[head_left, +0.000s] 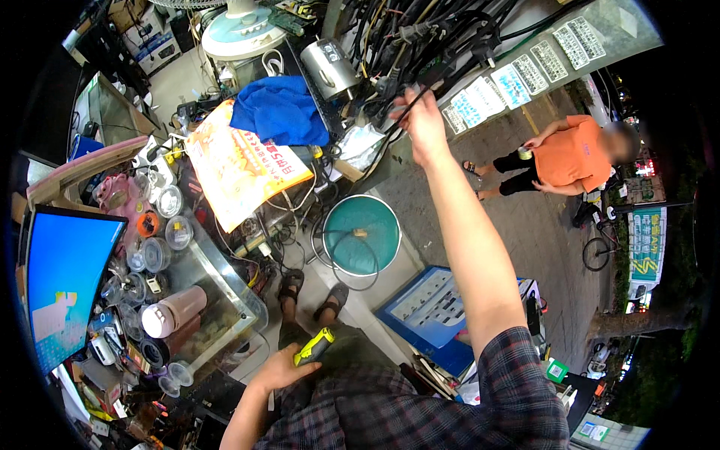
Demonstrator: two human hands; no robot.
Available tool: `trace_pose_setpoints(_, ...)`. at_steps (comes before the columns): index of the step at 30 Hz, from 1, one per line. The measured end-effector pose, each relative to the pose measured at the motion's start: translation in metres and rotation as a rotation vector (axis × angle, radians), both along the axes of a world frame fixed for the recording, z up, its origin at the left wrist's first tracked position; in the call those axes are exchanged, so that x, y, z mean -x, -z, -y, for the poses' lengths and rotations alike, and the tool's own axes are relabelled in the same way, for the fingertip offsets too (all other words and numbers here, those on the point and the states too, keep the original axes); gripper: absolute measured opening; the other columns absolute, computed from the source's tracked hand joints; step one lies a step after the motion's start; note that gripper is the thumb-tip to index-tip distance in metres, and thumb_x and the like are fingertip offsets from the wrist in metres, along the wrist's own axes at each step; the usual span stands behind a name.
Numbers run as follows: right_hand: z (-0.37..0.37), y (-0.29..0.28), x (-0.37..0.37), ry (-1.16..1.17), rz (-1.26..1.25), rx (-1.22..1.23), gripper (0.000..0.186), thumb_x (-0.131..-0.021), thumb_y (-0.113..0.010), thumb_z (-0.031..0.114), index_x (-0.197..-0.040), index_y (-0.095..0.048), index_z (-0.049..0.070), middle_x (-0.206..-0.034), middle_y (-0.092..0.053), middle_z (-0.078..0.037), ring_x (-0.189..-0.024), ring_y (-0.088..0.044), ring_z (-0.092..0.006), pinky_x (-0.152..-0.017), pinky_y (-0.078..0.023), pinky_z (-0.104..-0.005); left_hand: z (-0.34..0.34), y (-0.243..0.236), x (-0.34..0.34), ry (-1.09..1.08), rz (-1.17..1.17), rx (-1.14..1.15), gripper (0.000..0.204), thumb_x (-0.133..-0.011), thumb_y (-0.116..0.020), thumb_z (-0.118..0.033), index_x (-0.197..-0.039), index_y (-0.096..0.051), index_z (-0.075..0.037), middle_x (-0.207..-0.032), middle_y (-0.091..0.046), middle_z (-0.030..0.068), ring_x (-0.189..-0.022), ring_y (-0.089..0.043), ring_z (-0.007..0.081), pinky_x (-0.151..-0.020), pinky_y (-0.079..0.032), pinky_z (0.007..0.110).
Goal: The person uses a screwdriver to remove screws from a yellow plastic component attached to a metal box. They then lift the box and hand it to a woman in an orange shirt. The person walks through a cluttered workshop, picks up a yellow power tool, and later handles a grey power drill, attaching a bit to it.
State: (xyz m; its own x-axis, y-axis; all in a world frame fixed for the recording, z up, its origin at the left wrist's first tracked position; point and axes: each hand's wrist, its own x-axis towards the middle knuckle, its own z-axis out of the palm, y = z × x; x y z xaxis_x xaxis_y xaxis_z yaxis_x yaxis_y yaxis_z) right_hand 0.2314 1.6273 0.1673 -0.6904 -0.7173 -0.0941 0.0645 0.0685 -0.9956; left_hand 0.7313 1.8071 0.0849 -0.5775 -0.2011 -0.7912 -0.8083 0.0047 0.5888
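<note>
I am reaching my right hand (422, 124) up and away from me, arm stretched long, into a bundle of black cables (420, 37) hanging overhead. My fingers there are pinching together on one thin black cable (397, 118) that runs down out of the bundle, and I am holding it just below the thicker cords and plugs.

My left hand (281, 369) is resting low, close to my lap, and its fingers are wrapping around the handle of a yellow and black tool (315, 346); the tool's tip is pointing up and to the right, away from my body. I cannot tell what kind of tool it is.

Below my outstretched arm a round teal stool (362, 234) is standing on the floor, with a loop of wire lying over its seat. My sandalled feet (311, 294) are showing just beside it.

To my left the glass bench (225, 289) is carrying small clear tubs, a pink bottle (174, 310) lying on its side and a monitor with a blue screen (64, 281) at its edge. Further up, a blue cloth (279, 110) is lying over an orange printed sheet (240, 169), near a metal canister (328, 67). Well apart, on the pavement to my right, a person in an orange shirt (574, 154) is crouching.
</note>
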Motion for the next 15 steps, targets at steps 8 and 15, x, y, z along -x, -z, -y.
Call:
trace_pose_setpoints(8,-0.013,0.005,-0.019,0.074,-0.201,-0.047,0.032,-0.107,-0.058,0.033,-0.119,-0.061,0.003,-0.085,-0.062,-0.003,-0.072,-0.059,-0.0120,-0.068,-0.049,-0.0291,-0.002,-0.012,0.001,0.002,0.039,-0.018,0.083,-0.081,-0.077,-0.064,-0.124,-0.063,0.006,-0.111,-0.070,0.0320,-0.107,-0.068,0.0455,-0.089,-0.054,0.047)
trace_pose_setpoints(15,-0.078,0.039,-0.003,0.094,-0.568,-0.193,0.026,-0.104,-0.061,0.026,-0.119,-0.066,0.005,-0.092,-0.070,-0.005,-0.082,-0.060,-0.0113,-0.080,-0.050,-0.0291,-0.005,0.002,0.002,0.007,0.012,-0.019,0.078,-0.084,-0.075,-0.063,-0.125,-0.063,0.003,-0.110,-0.070,0.0306,-0.107,-0.069,0.0450,-0.090,-0.054,0.046)
